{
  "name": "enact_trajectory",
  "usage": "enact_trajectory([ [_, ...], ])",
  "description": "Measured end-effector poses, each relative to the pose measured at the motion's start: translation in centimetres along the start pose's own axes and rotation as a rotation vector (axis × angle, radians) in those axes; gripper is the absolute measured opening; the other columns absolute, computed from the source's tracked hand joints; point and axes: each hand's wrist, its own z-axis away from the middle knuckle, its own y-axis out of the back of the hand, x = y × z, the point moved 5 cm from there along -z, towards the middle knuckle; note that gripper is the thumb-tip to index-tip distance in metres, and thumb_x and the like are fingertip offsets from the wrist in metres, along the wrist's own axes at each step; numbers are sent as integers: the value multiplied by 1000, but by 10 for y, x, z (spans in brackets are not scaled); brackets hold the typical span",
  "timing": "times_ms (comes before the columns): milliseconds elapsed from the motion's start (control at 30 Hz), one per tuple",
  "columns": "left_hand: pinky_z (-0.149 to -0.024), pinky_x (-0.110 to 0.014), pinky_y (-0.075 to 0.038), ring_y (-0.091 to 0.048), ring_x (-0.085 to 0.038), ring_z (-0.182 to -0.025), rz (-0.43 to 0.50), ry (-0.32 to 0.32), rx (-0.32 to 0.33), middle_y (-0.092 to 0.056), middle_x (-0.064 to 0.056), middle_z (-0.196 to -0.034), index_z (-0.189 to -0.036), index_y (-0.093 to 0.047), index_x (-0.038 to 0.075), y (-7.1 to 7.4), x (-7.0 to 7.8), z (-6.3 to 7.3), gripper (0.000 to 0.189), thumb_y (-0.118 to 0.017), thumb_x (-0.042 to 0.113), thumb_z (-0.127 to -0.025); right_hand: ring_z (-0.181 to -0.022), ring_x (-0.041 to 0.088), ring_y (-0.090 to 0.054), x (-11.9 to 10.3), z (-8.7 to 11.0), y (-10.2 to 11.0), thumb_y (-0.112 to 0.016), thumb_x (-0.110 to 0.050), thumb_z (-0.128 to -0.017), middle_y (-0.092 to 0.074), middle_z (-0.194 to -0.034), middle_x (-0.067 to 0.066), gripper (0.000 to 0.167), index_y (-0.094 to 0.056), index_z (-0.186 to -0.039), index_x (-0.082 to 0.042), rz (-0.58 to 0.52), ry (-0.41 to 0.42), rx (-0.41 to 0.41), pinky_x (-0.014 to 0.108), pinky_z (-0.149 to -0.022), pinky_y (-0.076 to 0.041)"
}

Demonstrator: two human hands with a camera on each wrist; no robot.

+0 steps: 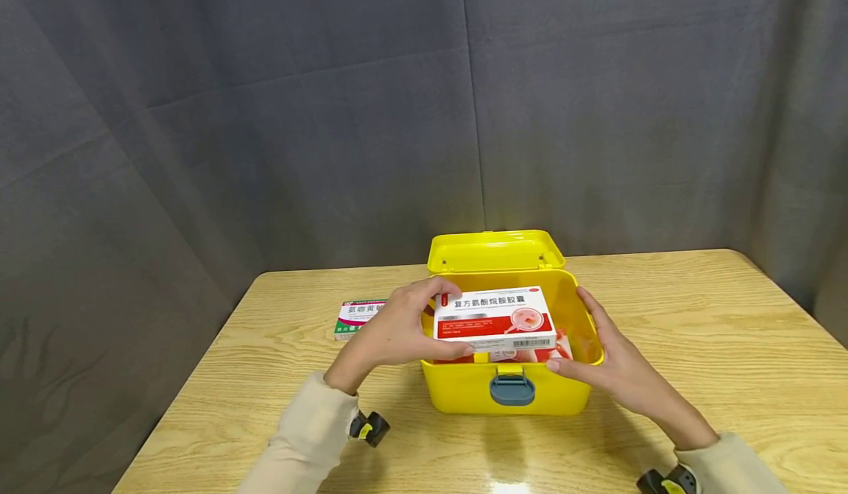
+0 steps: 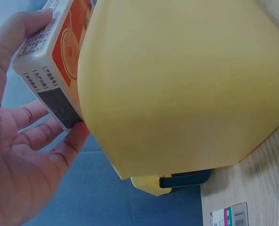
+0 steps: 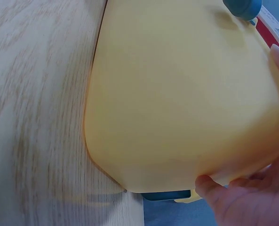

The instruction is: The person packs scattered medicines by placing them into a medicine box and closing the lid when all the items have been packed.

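Observation:
In the head view my left hand (image 1: 400,325) holds a white-and-red medicine carton (image 1: 493,319) over the mouth of a yellow lidded storage box (image 1: 457,392). The thumb lies along the carton's near edge and the fingers are at its far left. From the left wrist, the carton's end (image 2: 50,89) shows beside the box wall (image 2: 177,94). My right hand (image 1: 619,361) grips the box's right side, thumb at the front rim and fingers along the outer wall. More red-and-white packets (image 1: 559,347) lie inside, partly hidden by the carton.
Left of the box, a green, white and magenta medicine carton (image 1: 351,319) lies on the wooden table (image 1: 695,317), partly behind my left hand. The box's yellow lid (image 1: 497,251) stands open at the back. A grey-blue latch (image 1: 512,390) hangs in front. Behind is a grey curtain (image 1: 331,111).

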Motion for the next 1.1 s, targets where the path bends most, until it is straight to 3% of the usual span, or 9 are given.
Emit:
enact_trajectory([
  [300,-75,-36,-55,-52,-11,-93,-15,-13,-7,-59,8,-102,-115,-57,17,-4,6,-8,53,-82,37,-73,-132,48,-26,-2,0,0,-76,-30,-84,-16,-155,25,108,3,-156,-14,4,-9,-2,75,-97,-26],
  [533,-75,-27,-52,-49,-15,-102,-41,44,-26,-58,7,-110,-119,-56,20,-8,8,-12,55,-80,41,-74,-129,45,-31,-3,-1,0,-75,-30,-85,-21,-152,24,106,2,-156,-13,4,-5,-2,72,-96,-32],
  [700,-76,-28,-51,-46,-21,-108,-46,94,-10,-57,4,-116,-122,-55,20,-11,8,-15,58,-79,42,-74,-126,44,-35,-3,-1,0,-75,-29,-85,-24,-151,23,106,2,-156,-14,-6,12,0,70,-96,-34],
  [1100,-74,-23,-53,-49,-18,-105,72,173,-4,-55,1,-118,-124,-53,18,-20,3,-23,59,-83,31,-75,-129,45,-31,-4,-1,-1,-75,-30,-84,-18,-154,23,107,3,-156,-14,-6,13,-2,71,-97,-32],
])
